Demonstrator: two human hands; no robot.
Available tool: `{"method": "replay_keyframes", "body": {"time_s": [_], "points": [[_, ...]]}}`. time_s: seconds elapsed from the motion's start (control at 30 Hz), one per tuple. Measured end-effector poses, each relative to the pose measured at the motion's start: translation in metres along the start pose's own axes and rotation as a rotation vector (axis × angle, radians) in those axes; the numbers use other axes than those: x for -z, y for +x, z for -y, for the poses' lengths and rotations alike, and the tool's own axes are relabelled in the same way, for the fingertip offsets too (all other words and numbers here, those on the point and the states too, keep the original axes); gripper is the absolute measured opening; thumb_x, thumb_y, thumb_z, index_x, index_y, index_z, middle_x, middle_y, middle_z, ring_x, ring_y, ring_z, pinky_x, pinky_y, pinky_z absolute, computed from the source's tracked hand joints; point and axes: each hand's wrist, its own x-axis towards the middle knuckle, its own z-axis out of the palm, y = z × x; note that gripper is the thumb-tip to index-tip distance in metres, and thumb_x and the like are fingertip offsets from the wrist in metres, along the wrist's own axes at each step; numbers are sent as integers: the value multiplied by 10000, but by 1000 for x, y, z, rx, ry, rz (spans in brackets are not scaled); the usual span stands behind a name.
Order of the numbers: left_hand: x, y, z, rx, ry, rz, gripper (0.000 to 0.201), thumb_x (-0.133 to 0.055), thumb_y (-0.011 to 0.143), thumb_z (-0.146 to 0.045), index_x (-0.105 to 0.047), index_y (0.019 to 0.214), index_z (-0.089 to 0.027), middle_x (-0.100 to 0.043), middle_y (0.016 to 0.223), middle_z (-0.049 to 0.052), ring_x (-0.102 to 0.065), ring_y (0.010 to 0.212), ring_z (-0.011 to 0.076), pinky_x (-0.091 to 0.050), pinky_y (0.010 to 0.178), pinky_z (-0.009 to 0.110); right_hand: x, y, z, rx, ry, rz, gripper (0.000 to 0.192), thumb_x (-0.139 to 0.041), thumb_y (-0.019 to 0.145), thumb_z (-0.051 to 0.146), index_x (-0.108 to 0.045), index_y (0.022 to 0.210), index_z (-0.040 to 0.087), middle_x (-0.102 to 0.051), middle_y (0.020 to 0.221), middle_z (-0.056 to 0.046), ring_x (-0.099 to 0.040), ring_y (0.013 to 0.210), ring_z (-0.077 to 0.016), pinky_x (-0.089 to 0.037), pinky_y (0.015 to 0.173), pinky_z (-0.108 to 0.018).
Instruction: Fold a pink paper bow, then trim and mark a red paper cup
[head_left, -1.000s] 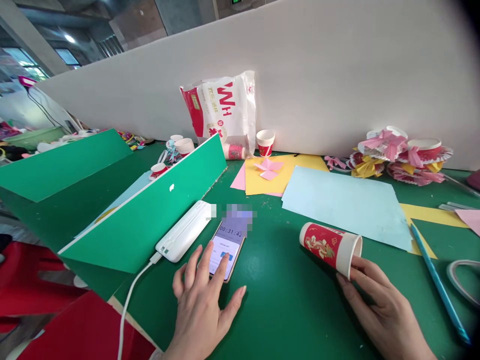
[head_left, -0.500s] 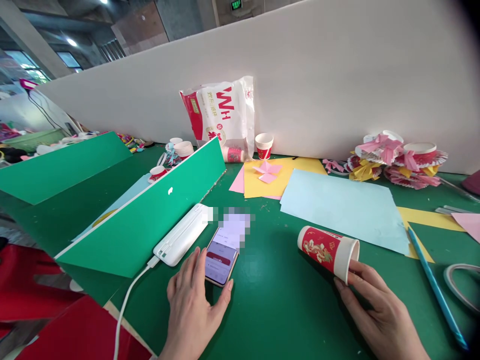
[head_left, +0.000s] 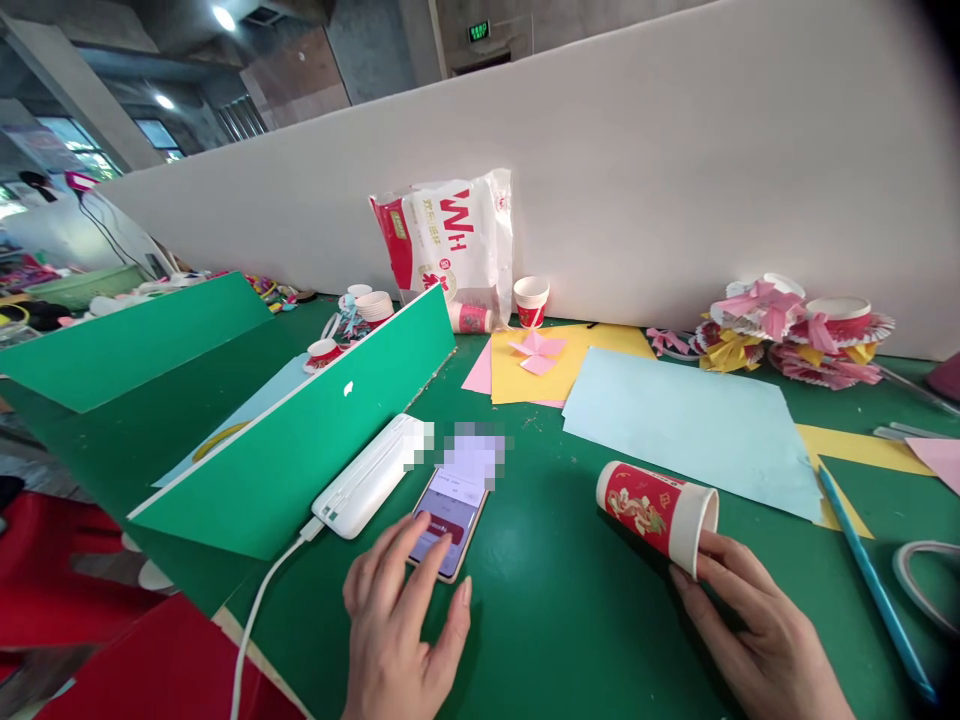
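My left hand (head_left: 409, 610) is over the lower end of a smartphone (head_left: 457, 500) with a lit screen, fingers spread and fingertips at the glass; whether they touch it I cannot tell. With my right hand (head_left: 757, 620) I pinch the rim of a red and white paper cup (head_left: 652, 510), tipped on its side with its mouth toward me. Left of the phone lies a white power bank (head_left: 367, 480) with a white cable (head_left: 259, 600) plugged into its near end. Beyond the cup are light blue paper sheets (head_left: 682, 420).
A green divider (head_left: 300, 450) stands at left. Yellow paper (head_left: 517, 380) with a pink folded-paper piece (head_left: 538, 350), a paper cup (head_left: 531, 300) and a plastic bag (head_left: 450, 240) are at the back. Decorated cups (head_left: 787, 330), a blue pencil-like stick (head_left: 874, 580) and a tape roll (head_left: 926, 580) are at right.
My left fingers have moved from the phone's left edge onto its lower screen. The right hand still pinches the cup. The whole view has shifted slightly.
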Motion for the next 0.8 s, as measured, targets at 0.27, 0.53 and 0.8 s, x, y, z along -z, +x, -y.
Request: {"method": "replay_keyframes", "body": {"time_s": [0.27, 0.53, 0.8], "points": [[-15, 18, -52, -210, -341, 163, 234, -606, 724, -212, -636, 955, -230, -676, 1000, 104, -551, 1008, 333, -348, 851, 455, 2, -1, 1, 42, -45, -28, 161, -443, 894, 250, -590, 892, 186, -583, 970, -102, -636, 826, -192, -553, 668, -241], [-17, 33, -54, -192, -375, 294, 207, -583, 756, -248, -640, 951, -205, -670, 993, 122, -540, 1012, 348, -334, 830, 463, 0, -1, -4, 66, -48, -38, 146, -455, 890, 250, -585, 912, 185, -576, 992, -104, -638, 835, -192, -554, 681, -230], [-7, 69, -4, -3, -52, -26, 187, -513, 767, -160, -615, 923, -170, -642, 995, 128, -549, 974, 304, -396, 781, 446, 0, 0, -7, 85, -45, -13, 151, -474, 882, 265, -599, 877, 181, -593, 985, -106, -651, 790, -173, -553, 669, -188]]}}
